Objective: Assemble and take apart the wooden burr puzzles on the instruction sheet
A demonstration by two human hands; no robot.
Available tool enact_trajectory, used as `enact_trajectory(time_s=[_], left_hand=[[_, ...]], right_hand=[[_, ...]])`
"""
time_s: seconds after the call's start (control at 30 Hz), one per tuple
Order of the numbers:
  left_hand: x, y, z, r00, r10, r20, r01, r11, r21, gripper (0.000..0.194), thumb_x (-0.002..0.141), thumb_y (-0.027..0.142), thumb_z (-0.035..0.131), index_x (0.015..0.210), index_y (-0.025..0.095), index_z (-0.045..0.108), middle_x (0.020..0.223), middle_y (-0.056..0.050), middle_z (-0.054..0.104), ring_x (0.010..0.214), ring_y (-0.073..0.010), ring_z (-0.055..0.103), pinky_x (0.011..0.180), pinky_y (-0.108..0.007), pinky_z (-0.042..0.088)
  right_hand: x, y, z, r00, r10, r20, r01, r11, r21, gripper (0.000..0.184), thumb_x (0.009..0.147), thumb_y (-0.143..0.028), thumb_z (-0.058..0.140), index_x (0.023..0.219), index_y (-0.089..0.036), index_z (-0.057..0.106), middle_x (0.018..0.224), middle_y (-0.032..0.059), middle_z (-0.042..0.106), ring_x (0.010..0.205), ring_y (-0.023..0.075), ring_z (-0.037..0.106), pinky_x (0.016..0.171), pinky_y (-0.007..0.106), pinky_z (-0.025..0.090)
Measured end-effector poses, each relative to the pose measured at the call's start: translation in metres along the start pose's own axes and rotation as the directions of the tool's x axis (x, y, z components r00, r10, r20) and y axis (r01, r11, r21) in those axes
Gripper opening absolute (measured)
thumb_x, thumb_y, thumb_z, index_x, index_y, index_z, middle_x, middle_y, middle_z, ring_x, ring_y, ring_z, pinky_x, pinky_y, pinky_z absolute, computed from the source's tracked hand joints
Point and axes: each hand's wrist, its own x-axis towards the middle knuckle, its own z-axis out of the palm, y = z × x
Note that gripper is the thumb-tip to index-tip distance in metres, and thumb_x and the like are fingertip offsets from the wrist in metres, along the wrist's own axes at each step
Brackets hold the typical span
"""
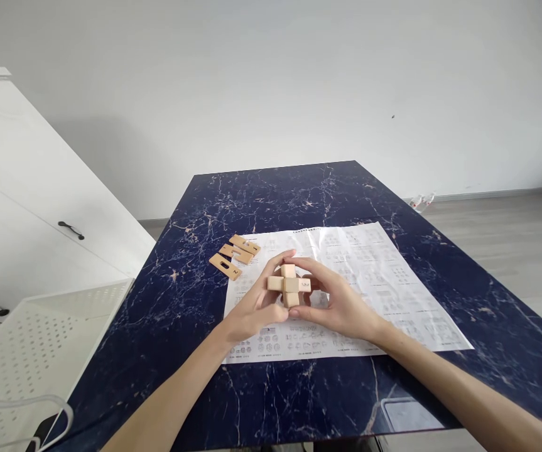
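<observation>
Between my two hands is a pale wooden burr puzzle (pixel 291 284) of crossed square bars, one bar end marked with a "3". My left hand (pixel 255 306) curls around its left side, fingertips at the top and thumb low at the front. From the right, my right hand (pixel 341 299) grips it with the index finger at the top and the thumb underneath. The puzzle's far side is hidden. Beneath the hands lies a creased printed sheet (pixel 369 270) with rows of small diagrams. Flat notched wooden pieces (pixel 225 266) with numbers lie at the sheet's upper left corner.
The dark blue marbled table (pixel 271 201) reaches back towards a grey wall. A white perforated bin or rack (pixel 35 345) and a white cabinet (pixel 39 188) stand on the left. A clear flat case (pixel 409 414) is at the front edge. A cable (pixel 26 400) loops at lower left.
</observation>
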Motion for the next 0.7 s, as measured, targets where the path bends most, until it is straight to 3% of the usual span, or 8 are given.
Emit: enact_trajectory(time_s=[0.17, 0.3, 0.5, 0.7], left_hand=[[0.002, 0.007, 0.009, 0.978, -0.126, -0.167, 0.133, 0.991, 0.034, 0.062, 0.104, 0.054, 0.057, 0.16, 0.035, 0.04, 0.136, -0.01, 0.064, 0.119, -0.027, 0.067, 0.105, -0.043, 0.052], [0.007, 0.007, 0.015, 0.965, -0.148, -0.216, 0.169, 0.982, 0.083, 0.064, 0.106, 0.071, 0.037, 0.137, 0.021, 0.063, 0.12, -0.012, 0.073, 0.117, -0.0275, 0.069, 0.106, -0.041, 0.051], [0.01, 0.005, 0.018, 0.944, -0.093, -0.316, 0.162, 0.966, 0.202, 0.046, 0.111, 0.053, 0.035, 0.114, 0.021, 0.068, 0.106, -0.004, 0.072, 0.101, -0.0217, 0.066, 0.098, -0.034, 0.05], [0.01, 0.009, 0.025, 0.947, -0.027, -0.321, 0.106, 0.967, 0.232, 0.037, 0.11, 0.036, 0.031, 0.11, 0.02, 0.065, 0.1, -0.003, 0.069, 0.093, -0.0199, 0.062, 0.085, -0.03, 0.05]], right_hand=[[-0.005, -0.001, 0.003, 0.985, -0.148, -0.085, 0.116, 0.947, -0.3, 0.063, 0.093, -0.039, 0.078, 0.148, -0.024, 0.052, 0.122, 0.0108, 0.07, 0.078, 0.018, 0.068, 0.065, 0.034, 0.062], [-0.006, -0.003, 0.004, 0.978, -0.196, -0.077, 0.145, 0.893, -0.426, 0.061, 0.095, -0.04, 0.074, 0.148, -0.021, 0.05, 0.116, 0.0104, 0.07, 0.067, 0.0146, 0.062, 0.059, 0.031, 0.058], [-0.006, -0.006, 0.004, 0.984, -0.177, -0.022, 0.148, 0.879, -0.453, 0.06, 0.1, -0.043, 0.069, 0.151, -0.021, 0.045, 0.122, 0.0126, 0.068, 0.077, 0.0173, 0.067, 0.058, 0.029, 0.058], [-0.006, -0.007, 0.007, 0.951, -0.302, -0.067, 0.214, 0.799, -0.562, 0.054, 0.1, -0.042, 0.07, 0.144, -0.019, 0.05, 0.114, 0.0118, 0.073, 0.079, 0.0191, 0.072, 0.057, 0.028, 0.057]])
